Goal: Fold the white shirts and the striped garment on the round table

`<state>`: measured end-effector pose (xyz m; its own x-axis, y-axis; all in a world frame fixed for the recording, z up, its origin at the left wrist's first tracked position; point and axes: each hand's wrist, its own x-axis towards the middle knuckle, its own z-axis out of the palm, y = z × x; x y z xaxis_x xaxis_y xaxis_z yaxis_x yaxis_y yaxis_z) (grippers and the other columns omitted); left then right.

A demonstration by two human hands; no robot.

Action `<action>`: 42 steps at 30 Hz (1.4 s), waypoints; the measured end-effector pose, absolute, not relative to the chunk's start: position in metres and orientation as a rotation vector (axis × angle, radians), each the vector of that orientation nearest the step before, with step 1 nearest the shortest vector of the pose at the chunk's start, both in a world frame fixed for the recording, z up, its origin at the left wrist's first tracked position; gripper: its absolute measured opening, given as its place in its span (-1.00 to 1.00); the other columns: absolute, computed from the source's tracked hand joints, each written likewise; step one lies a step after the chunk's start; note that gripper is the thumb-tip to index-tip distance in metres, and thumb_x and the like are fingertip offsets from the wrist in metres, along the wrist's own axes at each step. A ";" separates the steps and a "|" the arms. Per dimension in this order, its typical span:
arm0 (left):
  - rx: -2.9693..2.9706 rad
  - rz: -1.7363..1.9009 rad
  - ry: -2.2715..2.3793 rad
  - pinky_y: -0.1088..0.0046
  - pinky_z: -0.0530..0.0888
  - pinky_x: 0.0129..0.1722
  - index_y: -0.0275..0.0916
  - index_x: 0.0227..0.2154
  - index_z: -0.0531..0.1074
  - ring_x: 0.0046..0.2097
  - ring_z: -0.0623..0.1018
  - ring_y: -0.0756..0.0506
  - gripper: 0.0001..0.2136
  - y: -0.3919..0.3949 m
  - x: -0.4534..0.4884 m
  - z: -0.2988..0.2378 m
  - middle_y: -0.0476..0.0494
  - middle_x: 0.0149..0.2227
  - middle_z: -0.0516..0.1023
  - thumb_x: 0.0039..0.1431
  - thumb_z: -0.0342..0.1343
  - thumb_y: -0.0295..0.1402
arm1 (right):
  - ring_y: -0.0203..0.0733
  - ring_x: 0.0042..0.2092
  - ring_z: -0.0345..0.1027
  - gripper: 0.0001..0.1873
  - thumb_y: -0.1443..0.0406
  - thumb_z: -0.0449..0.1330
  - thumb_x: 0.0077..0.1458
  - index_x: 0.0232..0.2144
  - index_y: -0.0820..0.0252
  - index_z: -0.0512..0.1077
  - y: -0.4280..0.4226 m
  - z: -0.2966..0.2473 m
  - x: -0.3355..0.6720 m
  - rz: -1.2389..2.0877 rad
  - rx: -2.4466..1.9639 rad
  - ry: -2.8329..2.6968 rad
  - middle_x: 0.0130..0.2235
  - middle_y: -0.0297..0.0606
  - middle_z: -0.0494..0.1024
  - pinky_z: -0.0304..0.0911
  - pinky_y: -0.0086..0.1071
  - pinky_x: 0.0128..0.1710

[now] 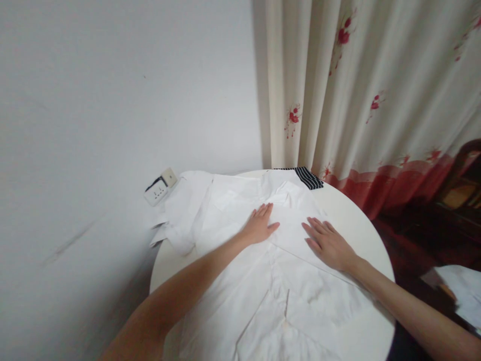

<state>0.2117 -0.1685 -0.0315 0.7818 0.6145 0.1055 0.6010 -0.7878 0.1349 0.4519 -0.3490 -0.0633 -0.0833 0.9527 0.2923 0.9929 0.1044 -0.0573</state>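
Note:
A white shirt (240, 281) lies spread over a round white table (361, 225), one sleeve (190, 200) reaching out to the left toward the wall. My left hand (260, 225) rests flat on the cloth near the middle, its fingers stretched and holding nothing. To the right, my right hand (326, 241) also lies palm down on a folded-over part of the shirt, fingers apart. Wrinkles and creases run through the fabric nearer to me.
A black cloth with white stripes (310, 178) lies at the table's far edge. Beside the left sleeve, a power socket (156, 191) sits on the wall. A floral curtain (349, 100) hangs behind. White cloth (460, 288) and dark wooden furniture (464, 180) stand right.

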 end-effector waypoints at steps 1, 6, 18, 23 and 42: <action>2.880 0.206 0.950 -0.01 0.01 0.37 -0.23 0.43 -0.15 0.46 -0.08 -0.26 -0.27 -0.175 0.217 -0.037 -0.25 0.46 -0.10 0.36 -0.23 0.09 | 0.03 0.40 -0.02 -0.41 0.10 -0.15 0.40 0.34 0.20 0.21 -0.349 -0.063 0.452 -0.221 -1.937 -2.126 0.39 -0.05 0.12 -0.01 0.05 0.34; 2.896 0.162 0.963 -0.06 -0.05 0.37 -0.03 0.42 -0.10 0.46 -0.09 -0.28 -0.34 -0.166 0.203 -0.051 -0.10 0.47 -0.12 0.37 -0.26 0.12 | 0.05 0.40 0.00 -0.41 0.08 -0.17 0.40 0.33 0.19 0.21 -0.349 -0.061 0.452 -0.212 -1.941 -2.118 0.40 -0.05 0.11 0.00 0.07 0.33; 2.890 0.202 1.149 -0.23 -0.08 0.34 -0.02 0.41 -0.02 0.45 -0.14 -0.42 -0.30 -0.166 0.199 -0.026 -0.15 0.47 -0.11 0.32 -0.24 0.19 | 0.06 0.39 0.01 -0.42 0.10 -0.16 0.40 0.33 0.19 0.21 -0.350 -0.059 0.450 -0.226 -1.942 -2.119 0.39 -0.04 0.13 0.00 0.07 0.32; 2.960 0.157 0.689 -0.19 -0.06 0.35 0.13 0.41 -0.08 0.46 -0.13 -0.33 -0.32 -0.213 0.228 -0.032 -0.02 0.47 -0.11 0.31 -0.26 0.22 | 0.06 0.40 0.00 -0.41 0.11 -0.16 0.40 0.34 0.21 0.20 -0.351 -0.055 0.449 -0.198 -1.963 -2.127 0.39 -0.03 0.12 -0.01 0.05 0.33; 2.768 0.087 1.147 -0.06 0.10 0.33 -0.07 0.44 -0.20 0.45 -0.03 -0.30 -0.44 -0.211 0.070 -0.022 -0.22 0.47 -0.13 0.48 -0.30 -0.12 | 0.06 0.36 0.09 -0.46 0.17 -0.13 0.38 0.26 0.29 0.29 -0.350 -0.063 0.456 -0.262 -1.924 -2.125 0.34 0.03 0.25 0.06 0.02 0.30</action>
